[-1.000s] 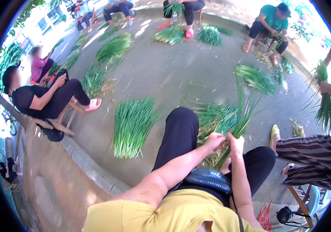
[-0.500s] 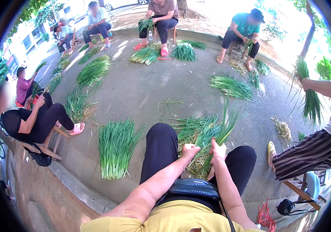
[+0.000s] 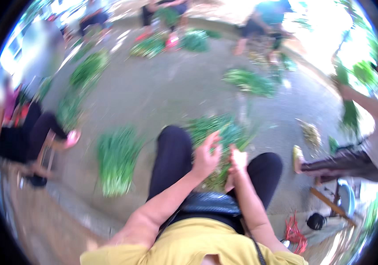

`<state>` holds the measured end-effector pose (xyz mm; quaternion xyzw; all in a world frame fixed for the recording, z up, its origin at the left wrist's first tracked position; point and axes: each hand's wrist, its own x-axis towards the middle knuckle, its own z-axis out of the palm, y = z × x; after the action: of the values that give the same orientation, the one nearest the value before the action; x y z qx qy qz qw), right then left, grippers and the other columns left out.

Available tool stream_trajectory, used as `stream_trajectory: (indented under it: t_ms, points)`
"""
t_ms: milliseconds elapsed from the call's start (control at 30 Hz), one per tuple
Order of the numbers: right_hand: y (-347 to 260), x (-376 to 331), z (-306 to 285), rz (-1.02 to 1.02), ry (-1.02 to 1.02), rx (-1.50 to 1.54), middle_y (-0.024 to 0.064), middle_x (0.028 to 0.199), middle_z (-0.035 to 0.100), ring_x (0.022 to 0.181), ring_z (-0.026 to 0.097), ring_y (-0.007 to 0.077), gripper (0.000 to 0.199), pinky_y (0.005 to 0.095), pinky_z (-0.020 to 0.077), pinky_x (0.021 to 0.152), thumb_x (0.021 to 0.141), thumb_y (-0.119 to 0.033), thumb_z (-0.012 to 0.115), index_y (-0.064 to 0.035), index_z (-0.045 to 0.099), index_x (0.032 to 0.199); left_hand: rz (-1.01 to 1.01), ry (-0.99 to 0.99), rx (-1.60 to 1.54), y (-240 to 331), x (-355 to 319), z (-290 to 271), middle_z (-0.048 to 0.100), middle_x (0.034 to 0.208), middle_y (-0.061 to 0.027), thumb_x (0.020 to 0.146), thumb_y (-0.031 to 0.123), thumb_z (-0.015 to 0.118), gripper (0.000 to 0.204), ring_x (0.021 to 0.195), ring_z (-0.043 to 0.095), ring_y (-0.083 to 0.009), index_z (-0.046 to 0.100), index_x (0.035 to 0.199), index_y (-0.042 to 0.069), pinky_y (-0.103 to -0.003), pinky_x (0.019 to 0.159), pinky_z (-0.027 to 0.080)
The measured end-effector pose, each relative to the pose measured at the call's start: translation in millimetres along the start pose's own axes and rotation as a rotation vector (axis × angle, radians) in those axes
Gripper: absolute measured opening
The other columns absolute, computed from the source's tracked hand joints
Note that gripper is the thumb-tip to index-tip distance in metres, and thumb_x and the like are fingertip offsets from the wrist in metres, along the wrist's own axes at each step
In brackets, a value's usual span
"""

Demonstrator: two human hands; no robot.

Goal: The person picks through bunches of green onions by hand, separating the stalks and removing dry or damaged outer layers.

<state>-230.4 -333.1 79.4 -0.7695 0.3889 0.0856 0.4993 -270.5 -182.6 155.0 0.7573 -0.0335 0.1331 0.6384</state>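
Motion blur softens the whole head view. My left hand [image 3: 207, 154] is raised above a loose pile of garlic chives [image 3: 215, 123] between my knees, its fingers apart and nothing seen in them. Close to its right, my right hand [image 3: 237, 161] is closed, and green blades of a few garlic chives [image 3: 245, 140] stick out past its fingers, smeared. Dry, yellowish trimmings lie under my hands, partly hidden. Left of my left knee, a neat sheaf of garlic chives [image 3: 118, 161] lies on the pavement, pale stem ends toward me.
A black woven bag [image 3: 209, 203] rests on my lap. Red ties [image 3: 296, 236] lie at lower right, near a wooden stool [image 3: 330, 205]. At right a person in striped trousers [image 3: 343, 165] holds chives. Other seated people and chive heaps [image 3: 251, 82] ring the pavement.
My left hand has opened and lifted slightly up and left, away from the chives it was pinching. The whole view has shifted left and become blurred.
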Motion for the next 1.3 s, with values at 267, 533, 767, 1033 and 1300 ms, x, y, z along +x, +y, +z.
stream_trajectory:
  t_ms: [267,533,767,1033,1300]
  points:
    - [22.8,13.4,-14.2,-0.160,-0.299,0.759,-0.0023,0.067,0.045,0.043,0.034,0.0057,0.017,0.0224,0.0272,0.037,0.082,-0.017,0.067,-0.0066,0.054,0.086,-0.085,0.503,-0.321,-26.5,-32.9,-129.2,0.055,0.105,-0.0152,0.086,0.001,0.047,0.070,0.078,0.060,-0.0142,0.005,0.141,0.005,-0.026,0.071,0.048]
    - [23.8,19.9,-3.2,-0.109,-0.321,0.747,-0.0013,0.068,0.045,0.044,0.036,0.0069,0.017,0.0230,0.0285,0.038,0.083,-0.019,0.066,-0.0077,0.055,0.088,-1.208,0.796,0.035,-283.3,-198.4,-298.1,0.056,0.102,-0.0192,0.070,0.007,0.057,0.062,0.069,0.062,-0.0302,0.033,0.127,0.009,-0.040,0.043,0.052]
    - [10.0,6.8,-4.1,-0.155,-0.324,0.741,-0.0016,0.069,0.047,0.046,0.038,0.0068,0.021,0.0233,0.0305,0.039,0.080,-0.021,0.068,-0.0077,0.052,0.083,-1.365,0.697,0.196,-270.9,-231.4,-340.3,0.057,0.097,-0.0188,0.072,0.009,0.059,0.058,0.056,0.061,-0.0311,0.034,0.124,0.008,-0.041,0.037,0.050]
    - [5.4,-0.6,-7.1,-0.192,-0.347,0.738,-0.0027,0.071,0.049,0.046,0.038,0.0064,0.020,0.0224,0.0306,0.040,0.078,-0.014,0.068,-0.0086,0.056,0.094,-1.406,0.887,0.398,-265.6,-206.1,-333.0,0.059,0.063,-0.0155,0.072,0.005,0.052,0.025,0.045,0.060,-0.0265,0.050,0.097,0.000,-0.041,0.037,0.043]
    - [-4.3,-10.0,-10.8,-0.243,-0.379,0.740,-0.0028,0.066,0.046,0.046,0.035,0.0062,0.021,0.0229,0.0299,0.040,0.079,-0.007,0.061,-0.0034,0.055,0.098,-1.413,0.546,0.215,-259.1,-194.3,-353.7,0.058,0.097,-0.0223,0.074,0.006,0.051,0.080,0.066,0.064,-0.0293,0.004,0.138,-0.003,-0.037,0.045,0.052]
